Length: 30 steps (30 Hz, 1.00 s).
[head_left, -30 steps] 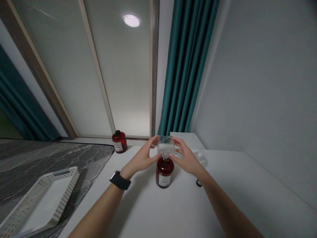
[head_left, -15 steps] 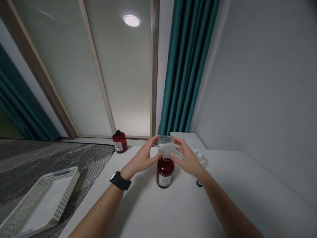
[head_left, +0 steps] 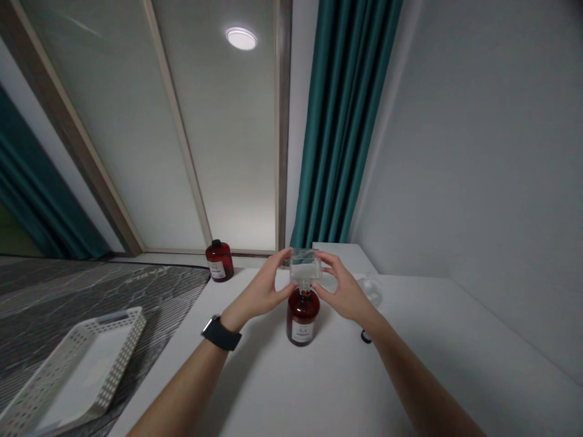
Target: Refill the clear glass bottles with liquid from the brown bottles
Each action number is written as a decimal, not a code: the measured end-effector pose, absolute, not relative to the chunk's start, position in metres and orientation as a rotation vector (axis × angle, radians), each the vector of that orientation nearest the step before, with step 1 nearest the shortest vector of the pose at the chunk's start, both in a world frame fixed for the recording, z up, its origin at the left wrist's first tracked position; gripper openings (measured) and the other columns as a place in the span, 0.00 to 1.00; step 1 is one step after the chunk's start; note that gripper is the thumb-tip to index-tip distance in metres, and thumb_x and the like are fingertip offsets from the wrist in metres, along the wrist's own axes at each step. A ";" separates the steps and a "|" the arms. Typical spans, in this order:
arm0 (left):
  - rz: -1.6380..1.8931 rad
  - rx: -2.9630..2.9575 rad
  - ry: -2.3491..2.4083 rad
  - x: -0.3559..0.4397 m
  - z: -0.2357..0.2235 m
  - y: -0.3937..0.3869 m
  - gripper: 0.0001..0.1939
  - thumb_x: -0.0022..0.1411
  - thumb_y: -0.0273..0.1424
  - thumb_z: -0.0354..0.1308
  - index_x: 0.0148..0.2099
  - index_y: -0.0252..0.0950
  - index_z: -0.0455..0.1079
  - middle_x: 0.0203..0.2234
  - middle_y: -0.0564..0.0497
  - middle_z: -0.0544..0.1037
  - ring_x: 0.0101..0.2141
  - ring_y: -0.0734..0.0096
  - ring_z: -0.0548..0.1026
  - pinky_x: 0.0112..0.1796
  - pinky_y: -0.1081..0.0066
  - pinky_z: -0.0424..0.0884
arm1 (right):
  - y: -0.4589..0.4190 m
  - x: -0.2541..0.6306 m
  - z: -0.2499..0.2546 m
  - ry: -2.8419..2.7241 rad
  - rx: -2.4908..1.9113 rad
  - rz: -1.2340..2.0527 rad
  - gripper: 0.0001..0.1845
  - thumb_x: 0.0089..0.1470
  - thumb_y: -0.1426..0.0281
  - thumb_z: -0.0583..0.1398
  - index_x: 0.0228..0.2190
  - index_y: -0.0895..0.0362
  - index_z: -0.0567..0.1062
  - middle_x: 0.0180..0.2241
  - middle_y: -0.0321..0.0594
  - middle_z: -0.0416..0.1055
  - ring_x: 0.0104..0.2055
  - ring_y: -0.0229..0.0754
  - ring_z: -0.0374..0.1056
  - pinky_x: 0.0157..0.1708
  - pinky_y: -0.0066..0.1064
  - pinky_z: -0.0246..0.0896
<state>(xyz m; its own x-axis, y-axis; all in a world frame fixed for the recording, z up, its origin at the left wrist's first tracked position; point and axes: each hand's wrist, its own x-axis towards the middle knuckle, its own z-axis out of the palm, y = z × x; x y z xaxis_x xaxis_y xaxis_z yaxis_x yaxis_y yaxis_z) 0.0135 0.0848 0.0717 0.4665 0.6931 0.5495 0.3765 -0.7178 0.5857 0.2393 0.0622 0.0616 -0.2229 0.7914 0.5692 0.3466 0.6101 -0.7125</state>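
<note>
Between my two hands is a clear glass bottle (head_left: 305, 265), turned upside down with its neck at the mouth of a brown-red bottle (head_left: 303, 318). That lower bottle stands upright on the white table (head_left: 273, 388) and bears a white label. My left hand (head_left: 268, 285) grips the glass bottle's left side, thumb low near the neck and fingers higher up. My right hand (head_left: 342, 288) holds its right side in the same way. A dark-banded watch (head_left: 221, 332) is on my left wrist. Whether liquid runs between the bottles is too small to tell.
A second brown-red bottle (head_left: 219, 261) with a black cap stands at the table's far left corner. Beyond my right hand lies a clear round object (head_left: 371, 290); a small black ring (head_left: 365, 337) is by my right wrist. A white basket (head_left: 73, 370) sits lower left.
Both hands and the upturned glass bottle keep their places over the brown-red bottle. The whole view has shifted very slightly.
</note>
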 end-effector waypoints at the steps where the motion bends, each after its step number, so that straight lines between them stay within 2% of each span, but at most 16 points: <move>1: 1.133 2.341 0.899 0.014 0.072 0.085 0.35 0.65 0.32 0.61 0.69 0.42 0.50 0.66 0.40 0.61 0.63 0.51 0.64 0.62 0.48 0.62 | 0.062 0.239 0.062 -1.818 -0.923 0.542 0.32 0.54 0.74 0.62 0.59 0.46 0.62 0.62 0.43 0.63 0.65 0.49 0.59 0.63 0.50 0.60; 14: 1.135 2.360 0.925 0.013 0.074 0.082 0.36 0.65 0.32 0.61 0.69 0.42 0.49 0.66 0.40 0.61 0.63 0.51 0.65 0.62 0.48 0.62 | 0.059 0.240 0.064 -1.841 -0.930 0.468 0.33 0.55 0.74 0.62 0.59 0.45 0.62 0.61 0.42 0.63 0.64 0.50 0.60 0.62 0.50 0.62; 20: 1.158 2.371 0.915 0.013 0.072 0.083 0.36 0.65 0.32 0.61 0.69 0.43 0.49 0.65 0.40 0.62 0.62 0.51 0.65 0.62 0.47 0.63 | 0.060 0.241 0.063 -1.856 -0.924 0.432 0.34 0.55 0.75 0.62 0.60 0.44 0.62 0.62 0.42 0.63 0.65 0.50 0.59 0.64 0.52 0.59; 30: 1.159 2.373 0.917 0.014 0.072 0.083 0.35 0.65 0.32 0.61 0.69 0.42 0.49 0.65 0.40 0.62 0.62 0.51 0.65 0.62 0.49 0.63 | 0.060 0.241 0.062 -1.848 -0.910 0.430 0.34 0.55 0.75 0.62 0.60 0.44 0.61 0.62 0.42 0.62 0.65 0.50 0.59 0.62 0.50 0.61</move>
